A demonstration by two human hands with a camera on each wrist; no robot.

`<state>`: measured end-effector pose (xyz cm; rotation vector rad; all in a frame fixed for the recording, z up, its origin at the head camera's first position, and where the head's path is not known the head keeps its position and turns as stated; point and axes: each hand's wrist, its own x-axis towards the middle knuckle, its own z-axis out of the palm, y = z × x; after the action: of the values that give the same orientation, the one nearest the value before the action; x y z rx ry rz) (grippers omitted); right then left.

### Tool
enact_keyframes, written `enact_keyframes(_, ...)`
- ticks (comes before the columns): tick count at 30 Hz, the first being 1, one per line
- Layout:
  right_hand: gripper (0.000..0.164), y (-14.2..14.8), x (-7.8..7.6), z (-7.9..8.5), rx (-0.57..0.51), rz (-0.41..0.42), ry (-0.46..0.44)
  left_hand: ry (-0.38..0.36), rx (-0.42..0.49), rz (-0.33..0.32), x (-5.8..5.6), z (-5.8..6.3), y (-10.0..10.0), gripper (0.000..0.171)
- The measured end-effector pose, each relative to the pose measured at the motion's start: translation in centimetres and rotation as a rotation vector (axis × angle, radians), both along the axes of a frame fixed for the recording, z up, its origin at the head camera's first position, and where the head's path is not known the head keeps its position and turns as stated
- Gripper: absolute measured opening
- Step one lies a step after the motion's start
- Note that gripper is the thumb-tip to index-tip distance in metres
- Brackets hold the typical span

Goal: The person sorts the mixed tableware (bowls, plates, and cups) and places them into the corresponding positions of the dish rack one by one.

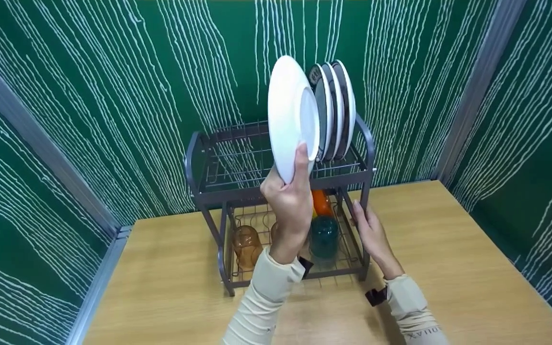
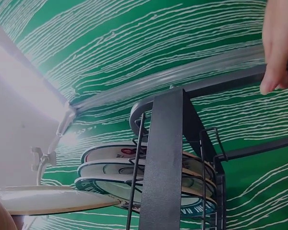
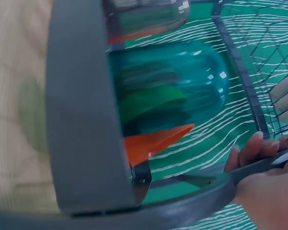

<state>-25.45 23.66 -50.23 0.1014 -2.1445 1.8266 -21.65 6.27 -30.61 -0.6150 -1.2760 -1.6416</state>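
A white plate (image 1: 285, 110) stands on edge in my left hand (image 1: 290, 201), which grips its lower rim with the thumb on the underside. It is held at the upper tier of a dark two-tier dish rack (image 1: 228, 195), left of several upright patterned plates (image 1: 345, 110). In the left wrist view the held plate (image 2: 57, 200) comes close to those racked plates (image 2: 105, 170); whether it touches the wires cannot be told. My right hand (image 1: 372, 232) holds the rack's right side post, its fingers curled round the bar in the right wrist view.
On the lower tier are an amber glass (image 1: 247, 247), a teal glass (image 1: 324, 237) and an orange item (image 1: 321, 203). The rack stands on a wooden table (image 1: 170, 268). Green walls with white streaks (image 1: 127, 105) rise behind and at both sides.
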Motion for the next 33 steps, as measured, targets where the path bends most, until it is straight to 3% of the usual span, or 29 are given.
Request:
enact_keyframes(6,0.044,-0.1,-0.3,-0.7,0.038,-0.031,0.031,-0.035,0.021,0.008,-0.8,0.4,0.4,0.031)
enact_keyframes(13,0.041,-0.2,-0.1,-0.4,0.034,-0.016,0.029,-0.103,0.022,0.033,-1.6,0.7,0.9,0.031)
enact_keyframes(22,0.035,-0.8,1.6,2.6,0.051,-0.007,0.013,-0.193,-0.064,0.033,-2.2,0.7,1.1,0.026)
enact_keyframes(27,0.033,-1.0,1.9,2.9,0.065,-0.015,0.001,-0.224,-0.111,0.008,-2.4,0.9,0.9,0.030)
enact_keyframes(33,0.026,-1.0,1.9,2.7,0.051,-0.012,0.021,-0.225,-0.251,-0.001,-2.6,1.2,0.8,0.038)
